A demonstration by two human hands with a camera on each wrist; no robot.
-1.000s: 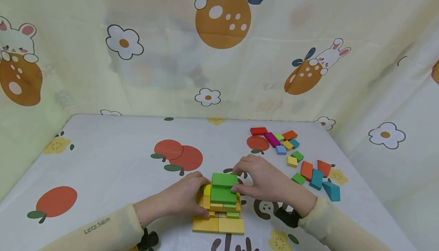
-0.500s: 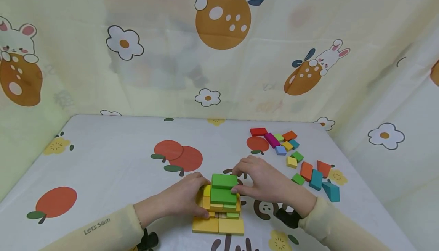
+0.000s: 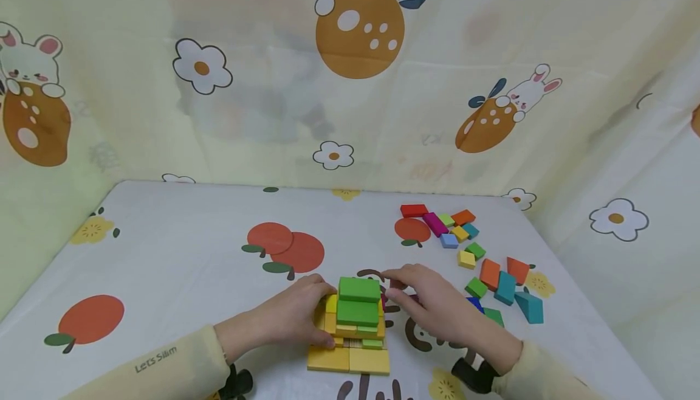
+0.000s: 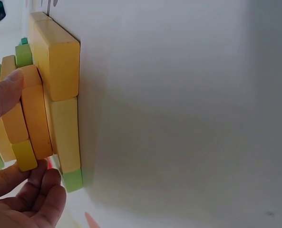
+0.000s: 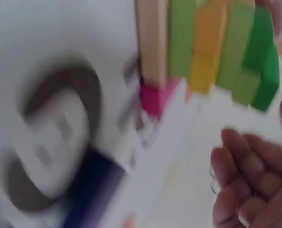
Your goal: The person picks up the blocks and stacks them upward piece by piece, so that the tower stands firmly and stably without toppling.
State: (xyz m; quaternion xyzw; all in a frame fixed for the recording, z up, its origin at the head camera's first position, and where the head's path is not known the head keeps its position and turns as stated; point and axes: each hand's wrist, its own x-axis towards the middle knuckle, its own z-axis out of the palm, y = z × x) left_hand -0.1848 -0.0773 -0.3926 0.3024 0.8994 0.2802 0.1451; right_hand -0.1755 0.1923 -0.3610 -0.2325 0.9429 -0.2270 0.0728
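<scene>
A stack of wooden blocks stands at the front middle, with two green blocks [image 3: 358,313] on top and wide yellow blocks [image 3: 348,360] at the base. My left hand [image 3: 290,312] grips its left side, thumb on a yellow-orange block in front and fingers behind, as the left wrist view also shows. To the right of the stack, apart from it, is my right hand [image 3: 432,303], fingers loosely bent and holding nothing. In the right wrist view a magenta block [image 5: 152,99] shows at the stack's foot, and a blurred dark blue block [image 5: 95,183] lies nearer the camera.
Loose coloured blocks lie on the right of the table, among them a red one [image 3: 414,210], an orange one [image 3: 490,273] and a teal triangle [image 3: 529,307]. A blue block [image 3: 475,304] is partly hidden by my right forearm. A printed curtain [image 3: 262,126] hangs behind.
My right hand has let go of the green blocks on top and drawn back to the right. My left hand stays on the stack, which looks the same.
</scene>
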